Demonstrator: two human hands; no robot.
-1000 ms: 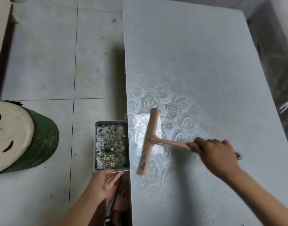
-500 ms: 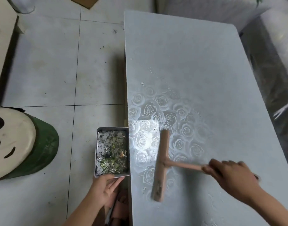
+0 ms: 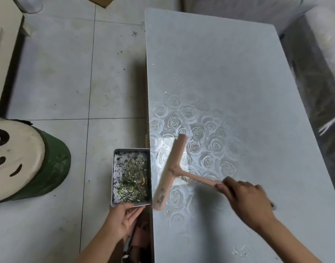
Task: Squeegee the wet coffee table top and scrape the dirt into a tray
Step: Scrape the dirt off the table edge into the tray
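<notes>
A pale coffee table top with a rose pattern glistens wet near its left edge. On it lies a pink T-shaped squeegee, its blade close to and nearly along that left edge. My right hand grips the squeegee's handle. A metal tray with wet dirt and green scraps sits against the table's left edge, below the top. My left hand holds the tray at its near end, fingers under it.
A green stool with a panda-face seat stands on the tiled floor to the left. Pale furniture lines the far left. Dark plastic-covered furniture runs along the table's right side. Droplets lie at the table's near right.
The squeegee first pulled back to the right, away from the tray, then swept left again; its blade now lies at the table's left edge beside the tray. My left hand stays under the tray.
</notes>
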